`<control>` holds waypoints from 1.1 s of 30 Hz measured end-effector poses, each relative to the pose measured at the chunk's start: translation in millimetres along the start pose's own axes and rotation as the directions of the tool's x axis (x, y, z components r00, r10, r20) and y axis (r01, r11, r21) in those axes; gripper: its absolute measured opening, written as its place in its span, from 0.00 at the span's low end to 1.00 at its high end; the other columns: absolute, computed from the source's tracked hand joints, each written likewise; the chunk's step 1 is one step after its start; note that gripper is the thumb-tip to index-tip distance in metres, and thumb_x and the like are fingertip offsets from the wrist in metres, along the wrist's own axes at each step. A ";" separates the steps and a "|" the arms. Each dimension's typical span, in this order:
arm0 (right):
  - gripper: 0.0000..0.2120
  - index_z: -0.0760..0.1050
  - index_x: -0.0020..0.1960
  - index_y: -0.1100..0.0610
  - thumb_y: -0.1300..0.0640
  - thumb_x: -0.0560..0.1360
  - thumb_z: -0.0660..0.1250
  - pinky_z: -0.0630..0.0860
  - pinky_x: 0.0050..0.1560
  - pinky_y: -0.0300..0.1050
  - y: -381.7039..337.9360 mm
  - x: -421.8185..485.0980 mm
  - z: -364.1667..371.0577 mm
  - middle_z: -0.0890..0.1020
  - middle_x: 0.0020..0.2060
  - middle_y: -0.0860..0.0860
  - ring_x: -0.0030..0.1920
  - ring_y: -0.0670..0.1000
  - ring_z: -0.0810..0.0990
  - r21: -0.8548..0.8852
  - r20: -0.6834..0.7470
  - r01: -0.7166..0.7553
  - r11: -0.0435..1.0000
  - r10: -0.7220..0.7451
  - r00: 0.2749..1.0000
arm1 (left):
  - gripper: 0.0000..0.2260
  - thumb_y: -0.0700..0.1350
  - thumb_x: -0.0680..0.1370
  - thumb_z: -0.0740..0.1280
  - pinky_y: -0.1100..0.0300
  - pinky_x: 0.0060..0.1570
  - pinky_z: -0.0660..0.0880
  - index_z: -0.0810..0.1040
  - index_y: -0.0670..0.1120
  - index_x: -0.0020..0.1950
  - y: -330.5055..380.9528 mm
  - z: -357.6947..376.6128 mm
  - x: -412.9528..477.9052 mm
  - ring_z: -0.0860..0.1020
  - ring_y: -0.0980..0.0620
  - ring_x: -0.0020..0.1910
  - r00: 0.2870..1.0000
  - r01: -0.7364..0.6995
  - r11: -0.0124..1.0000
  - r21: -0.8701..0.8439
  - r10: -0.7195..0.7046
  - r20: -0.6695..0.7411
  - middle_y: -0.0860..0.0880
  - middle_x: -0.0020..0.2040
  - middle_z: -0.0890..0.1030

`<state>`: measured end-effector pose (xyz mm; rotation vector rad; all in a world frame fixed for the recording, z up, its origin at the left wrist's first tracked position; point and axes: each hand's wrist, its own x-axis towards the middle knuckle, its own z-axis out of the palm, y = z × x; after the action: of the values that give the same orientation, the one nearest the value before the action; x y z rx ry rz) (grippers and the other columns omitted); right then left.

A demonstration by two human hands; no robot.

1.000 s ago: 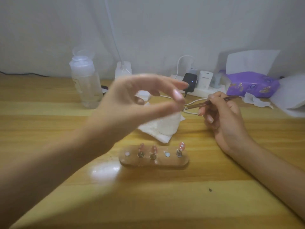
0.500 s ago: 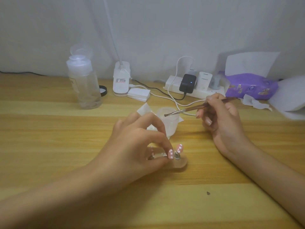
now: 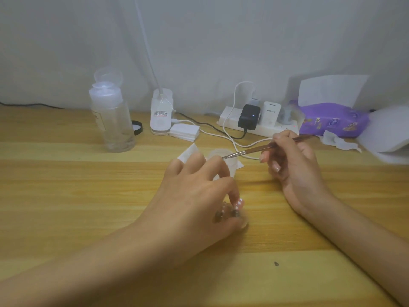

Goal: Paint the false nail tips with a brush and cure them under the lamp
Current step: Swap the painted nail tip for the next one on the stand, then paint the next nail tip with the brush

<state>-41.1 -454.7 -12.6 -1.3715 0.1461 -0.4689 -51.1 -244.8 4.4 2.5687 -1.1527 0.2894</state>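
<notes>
Leftmost, a clear plastic bottle with a flip-top cap (image 3: 110, 127) stands upright near the back of the light wooden desk (image 3: 66, 196), with the cap hinged open. A black round lid (image 3: 138, 127) lies just beside the bottle, partly hidden behind it. Next comes a white plastic base with a thin white stem (image 3: 161, 116), and a stack of white square pads (image 3: 185, 131) touches its right edge.

The left hand (image 3: 194, 196) reaches in over the middle of the desk, back of the hand up, fingers curled downward. Forefinger and thumb close around a pink false nail tip with white dots (image 3: 240, 202), which stands upright on a dark stud. A second dark stud (image 3: 219, 216) shows below the fingers. This area is blurred, and whatever carries the studs is hidden under the hand.

Behind the left hand, a small translucent cup (image 3: 228, 161) sits on a white tissue sheet (image 3: 189, 151). A white power strip (image 3: 265, 129) carrying a black charger (image 3: 249, 117) lies against the wall.

The right hand (image 3: 296, 171) pinches a thin metal-handled brush (image 3: 254, 149) between thumb and fingertips. The brush points left, its tip over the cup rim and near the left hand's fingers.

Further right lies a purple tissue pack (image 3: 332, 119), with a white curved object (image 3: 389, 134) at the frame edge.
</notes>
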 end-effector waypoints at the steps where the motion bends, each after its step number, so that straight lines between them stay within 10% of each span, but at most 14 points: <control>1: 0.13 0.68 0.38 0.53 0.58 0.82 0.59 0.60 0.25 0.37 -0.2 0.0 0.1 0.80 0.27 0.52 0.23 0.45 0.65 -0.001 0.001 0.001 1.000 -0.001 1.000 | 0.20 0.67 0.70 0.50 0.59 0.45 0.51 0.77 0.61 0.48 1.1 0.0 1.5 0.60 0.59 0.48 1.000 -0.012 1.000 0.016 0.012 -0.004 0.62 0.52 0.71; 15: 0.14 0.68 0.37 0.52 0.57 0.82 0.59 0.60 0.26 0.37 -1.9 -2.4 0.1 0.80 0.27 0.52 0.23 0.46 0.65 0.039 -0.015 0.035 0.999 -0.034 0.999 | 0.03 0.50 0.75 0.69 0.52 0.47 0.67 0.81 0.56 0.41 8.7 -17.2 2.4 0.79 0.51 0.45 0.914 -0.321 0.944 0.075 0.329 -0.235 0.61 0.46 0.82; 21: 0.16 0.68 0.35 0.51 0.59 0.81 0.59 0.64 0.25 0.35 -10.1 -11.2 6.3 0.80 0.27 0.55 0.24 0.47 0.67 -0.073 0.086 0.207 0.976 -0.201 0.976 | 0.07 0.40 0.72 0.71 0.82 0.40 0.68 0.82 0.49 0.36 -28.3 -45.3 15.5 0.76 0.76 0.43 0.956 -0.198 0.926 -0.321 0.110 -0.273 0.63 0.30 0.78; 24: 0.13 0.68 0.37 0.50 0.56 0.81 0.60 0.65 0.25 0.34 -20.0 -12.1 8.2 0.80 0.27 0.55 0.23 0.47 0.69 -0.176 0.168 0.273 0.946 -0.245 0.955 | 0.08 0.50 0.72 0.76 0.71 0.44 0.73 0.80 0.61 0.38 -59.1 -42.5 13.8 0.82 0.63 0.46 0.987 0.012 0.917 -0.398 -0.075 -0.142 0.66 0.38 0.81; 33: 0.09 0.69 0.43 0.59 0.60 0.82 0.60 0.72 0.25 0.40 -32.6 -3.5 9.2 0.81 0.31 0.56 0.28 0.52 0.76 -0.434 0.365 0.373 0.820 -0.218 0.905 | 0.07 0.53 0.70 0.74 0.68 0.35 0.76 0.83 0.51 0.42 -82.9 -27.1 41.0 0.80 0.56 0.31 0.982 -0.048 0.661 -0.749 -0.105 -0.155 0.53 0.41 0.85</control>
<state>-48.5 -448.9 20.2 -1.9763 -0.2240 -0.4963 36.7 -211.2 25.9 1.7670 -0.8949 0.0157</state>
